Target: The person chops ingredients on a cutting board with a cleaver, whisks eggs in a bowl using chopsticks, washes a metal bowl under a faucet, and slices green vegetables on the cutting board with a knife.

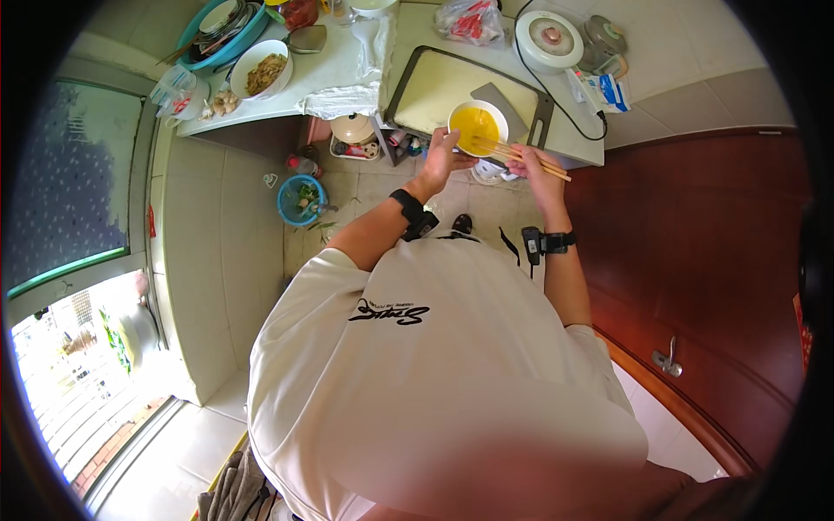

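One bowl we are holding with left hand clamped on its side, at the board's near edge; our right hand is gripping chopsticks, dipping into yellow liquid.

From my remote station I see what looks like a home kitchen: a round white electric cooker, a cream rectangular dark-edged board, a blue plastic basin stacked with dishes.

Wooden chopsticks, smooth bowl
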